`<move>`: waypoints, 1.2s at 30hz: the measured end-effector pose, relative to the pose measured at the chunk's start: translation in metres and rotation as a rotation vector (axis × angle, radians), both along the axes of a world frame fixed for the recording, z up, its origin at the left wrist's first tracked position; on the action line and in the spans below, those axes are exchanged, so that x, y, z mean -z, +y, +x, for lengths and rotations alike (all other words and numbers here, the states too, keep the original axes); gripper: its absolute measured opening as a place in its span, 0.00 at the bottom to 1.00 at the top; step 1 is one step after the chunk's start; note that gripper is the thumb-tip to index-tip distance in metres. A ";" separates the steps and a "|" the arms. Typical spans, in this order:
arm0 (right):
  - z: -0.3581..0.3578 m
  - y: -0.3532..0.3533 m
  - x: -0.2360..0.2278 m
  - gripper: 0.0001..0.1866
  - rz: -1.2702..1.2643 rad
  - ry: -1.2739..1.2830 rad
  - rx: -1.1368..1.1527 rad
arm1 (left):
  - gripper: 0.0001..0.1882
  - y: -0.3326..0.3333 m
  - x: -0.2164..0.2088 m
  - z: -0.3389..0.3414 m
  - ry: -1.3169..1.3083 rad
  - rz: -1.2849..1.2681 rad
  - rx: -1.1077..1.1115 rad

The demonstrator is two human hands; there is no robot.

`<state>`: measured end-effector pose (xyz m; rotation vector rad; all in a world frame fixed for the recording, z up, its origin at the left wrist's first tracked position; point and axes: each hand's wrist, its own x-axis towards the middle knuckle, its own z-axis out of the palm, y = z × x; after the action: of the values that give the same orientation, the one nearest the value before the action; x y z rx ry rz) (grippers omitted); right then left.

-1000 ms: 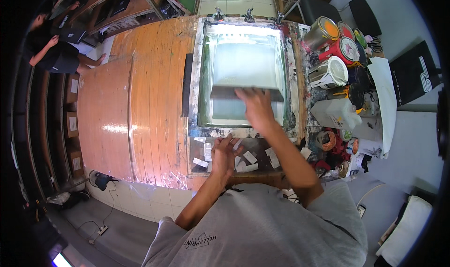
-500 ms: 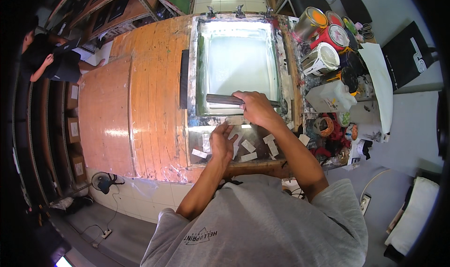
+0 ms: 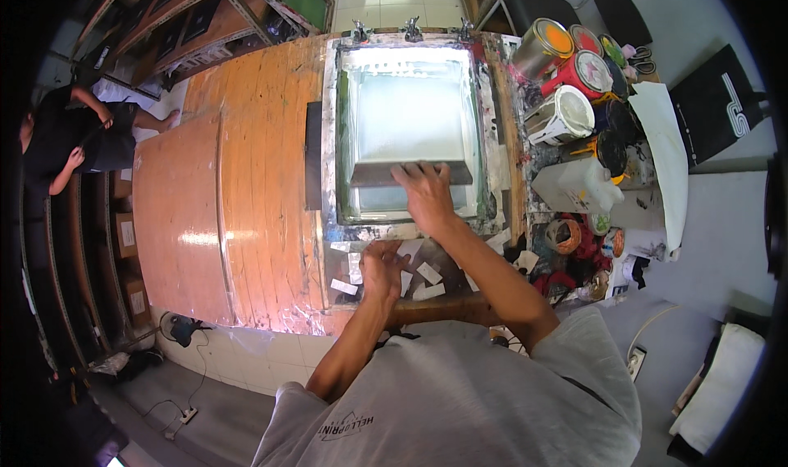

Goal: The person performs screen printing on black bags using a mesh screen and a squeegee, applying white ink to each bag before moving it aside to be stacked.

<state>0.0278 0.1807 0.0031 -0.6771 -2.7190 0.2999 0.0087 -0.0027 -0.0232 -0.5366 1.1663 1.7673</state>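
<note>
A screen-printing frame (image 3: 332,139) with a pale mesh lies on the worktable before me. My right hand (image 3: 428,198) grips a wide, dark-handled squeegee (image 3: 373,173) that lies crosswise over the near part of the mesh. Its fingers are wrapped over the top of the handle. A whitish film (image 3: 410,122) covers the mesh. At the frame's near edge is my left hand (image 3: 382,272), its fingers loosely bent and its thumb apart. No object shows in it. Under and around it, several white paper or tape pieces (image 3: 428,291) are scattered on a dark surface.
Metal clamps (image 3: 413,30) line the frame's far edge. Paint cans (image 3: 552,44), a white tub (image 3: 566,110) and a plastic jug (image 3: 574,180) crowd the right side. A wooden board (image 3: 176,221) lies left. Another person (image 3: 61,139) stands by shelves at far left.
My right hand and the squeegee now lie farther up from the frame's near edge, and the squeegee has tilted, showing a broader face. The left hand stays by the near edge. The view has shifted slightly.
</note>
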 end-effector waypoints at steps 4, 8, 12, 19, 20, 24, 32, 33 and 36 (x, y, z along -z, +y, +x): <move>-0.050 0.070 0.019 0.21 0.024 0.027 0.017 | 0.08 0.004 -0.014 -0.001 0.005 -0.029 -0.007; -0.096 0.139 0.002 0.21 -0.111 -0.093 0.075 | 0.08 0.005 -0.015 -0.002 -0.024 -0.033 -0.029; -0.097 0.158 -0.028 0.23 -0.301 -0.267 0.016 | 0.08 0.000 -0.007 -0.003 -0.036 -0.020 -0.024; 0.025 0.022 -0.082 0.29 -0.185 0.186 -0.112 | 0.09 -0.002 -0.041 -0.007 0.002 0.069 -0.015; 0.037 0.006 -0.093 0.32 -0.193 0.172 -0.111 | 0.10 -0.002 -0.048 -0.009 0.033 0.062 -0.001; 0.039 -0.002 -0.131 0.33 -0.007 0.315 -0.097 | 0.13 0.008 -0.118 -0.028 0.148 0.270 0.037; -0.029 0.108 -0.256 0.11 0.191 0.601 -0.160 | 0.24 0.069 -0.125 -0.134 0.917 -0.066 0.103; -0.043 0.118 -0.267 0.10 0.153 0.623 -0.182 | 0.24 0.063 -0.078 -0.167 1.021 -0.331 0.103; -0.052 0.139 -0.301 0.13 0.054 0.531 -0.172 | 0.24 0.062 -0.014 -0.181 1.269 -1.154 0.378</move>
<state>-0.0244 0.3196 0.3046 -0.2913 -2.2641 0.3831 -0.1718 0.0591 -0.0093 0.3235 2.9363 0.8088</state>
